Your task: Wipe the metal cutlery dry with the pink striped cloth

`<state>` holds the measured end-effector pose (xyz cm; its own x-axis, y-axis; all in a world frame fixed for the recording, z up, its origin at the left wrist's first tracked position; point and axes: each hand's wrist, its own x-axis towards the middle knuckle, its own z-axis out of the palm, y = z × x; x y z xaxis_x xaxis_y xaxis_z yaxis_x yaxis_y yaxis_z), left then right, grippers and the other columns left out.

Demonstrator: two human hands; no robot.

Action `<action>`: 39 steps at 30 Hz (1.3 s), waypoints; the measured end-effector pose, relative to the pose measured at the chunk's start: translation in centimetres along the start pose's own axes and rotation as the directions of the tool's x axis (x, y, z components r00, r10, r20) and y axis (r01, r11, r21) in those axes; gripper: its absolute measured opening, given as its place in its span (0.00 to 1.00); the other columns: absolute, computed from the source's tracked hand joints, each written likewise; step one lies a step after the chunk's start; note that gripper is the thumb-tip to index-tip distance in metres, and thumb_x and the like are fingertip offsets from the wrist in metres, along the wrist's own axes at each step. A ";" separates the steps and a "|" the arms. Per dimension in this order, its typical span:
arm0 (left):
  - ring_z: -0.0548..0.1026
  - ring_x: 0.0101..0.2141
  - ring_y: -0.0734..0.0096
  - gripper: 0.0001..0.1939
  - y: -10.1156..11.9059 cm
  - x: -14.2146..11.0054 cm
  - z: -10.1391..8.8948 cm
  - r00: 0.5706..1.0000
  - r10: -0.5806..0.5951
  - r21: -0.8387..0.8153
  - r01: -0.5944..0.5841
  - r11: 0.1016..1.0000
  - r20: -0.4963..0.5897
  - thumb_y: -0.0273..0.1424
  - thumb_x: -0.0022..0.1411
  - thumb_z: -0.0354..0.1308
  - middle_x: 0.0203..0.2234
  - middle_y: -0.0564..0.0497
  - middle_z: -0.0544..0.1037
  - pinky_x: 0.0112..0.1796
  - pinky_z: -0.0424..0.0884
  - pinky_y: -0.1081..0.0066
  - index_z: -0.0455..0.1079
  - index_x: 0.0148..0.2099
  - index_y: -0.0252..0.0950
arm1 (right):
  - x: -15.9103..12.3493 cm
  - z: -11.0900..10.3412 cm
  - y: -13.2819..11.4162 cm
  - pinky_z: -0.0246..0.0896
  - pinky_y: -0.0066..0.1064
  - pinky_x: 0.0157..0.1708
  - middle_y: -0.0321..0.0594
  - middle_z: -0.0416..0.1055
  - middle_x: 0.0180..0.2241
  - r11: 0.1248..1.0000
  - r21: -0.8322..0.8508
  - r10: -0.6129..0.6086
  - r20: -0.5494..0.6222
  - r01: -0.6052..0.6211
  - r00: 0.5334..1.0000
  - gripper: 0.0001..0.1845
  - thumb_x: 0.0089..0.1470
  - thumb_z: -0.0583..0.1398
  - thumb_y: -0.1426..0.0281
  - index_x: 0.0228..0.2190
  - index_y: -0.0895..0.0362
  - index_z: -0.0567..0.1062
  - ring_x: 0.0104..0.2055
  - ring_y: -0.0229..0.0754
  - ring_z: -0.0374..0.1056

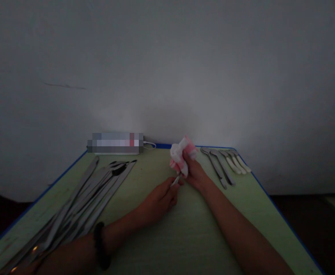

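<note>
Near the middle of the table, my left hand (165, 195) is closed around the metal handle of a piece of cutlery (175, 181). Its far end disappears into a pink and white cloth (179, 154), so I cannot tell which kind of cutlery it is. My right hand (193, 170) grips this bunched cloth around the covered end, just beyond the left hand. Both hands are raised a little over the tabletop, close together.
On the left lies a pile of metal cutlery (98, 198), partly under my left forearm. A spoon (213, 164), a knife (223, 168) and several white-handled utensils (236, 163) lie in a row at right. A blurred white box (116, 144) with a cable stands against the wall (167, 76). The green table (190, 236) has blue edges.
</note>
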<state>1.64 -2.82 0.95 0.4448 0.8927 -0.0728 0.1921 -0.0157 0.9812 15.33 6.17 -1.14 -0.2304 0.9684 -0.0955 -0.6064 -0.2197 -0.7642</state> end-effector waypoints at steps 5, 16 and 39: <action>0.53 0.17 0.80 0.15 -0.6 0.4 0.1 0.994 -0.070 -0.230 0.049 0.972 -0.086 0.40 0.64 0.42 0.19 0.62 0.56 0.17 0.54 0.80 0.59 0.45 0.37 | 0.0 -0.1 -0.3 0.62 0.26 0.23 0.36 0.74 0.27 0.987 0.099 0.116 0.125 -0.129 0.985 0.06 0.48 0.59 0.72 0.32 0.58 0.72 0.26 0.37 0.66; 0.52 0.15 0.81 0.14 -0.2 0.3 0.2 0.994 -0.080 -0.241 0.059 0.969 -0.077 0.38 0.65 0.41 0.17 0.63 0.54 0.14 0.53 0.82 0.57 0.48 0.37 | 1.0 -0.8 -0.3 0.67 0.27 0.34 0.36 0.75 0.29 0.955 0.293 -0.038 -0.060 0.053 0.998 0.04 0.49 0.56 0.76 0.29 0.57 0.71 0.34 0.36 0.70; 0.54 0.16 0.79 0.14 -0.4 0.3 -0.1 0.994 -0.055 -0.120 0.044 0.992 -0.089 0.40 0.65 0.40 0.17 0.62 0.56 0.16 0.52 0.79 0.58 0.46 0.38 | 0.3 -0.4 -1.2 0.66 0.33 0.38 0.38 0.73 0.39 0.977 0.125 -0.181 0.078 0.171 0.980 0.10 0.49 0.56 0.65 0.34 0.54 0.72 0.44 0.41 0.67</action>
<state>1.65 -2.49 0.52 0.3535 0.9289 -0.1104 0.1052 0.0778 0.9914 16.29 6.80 -0.51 -0.1756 0.9799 0.0946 -0.7270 -0.0643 -0.6836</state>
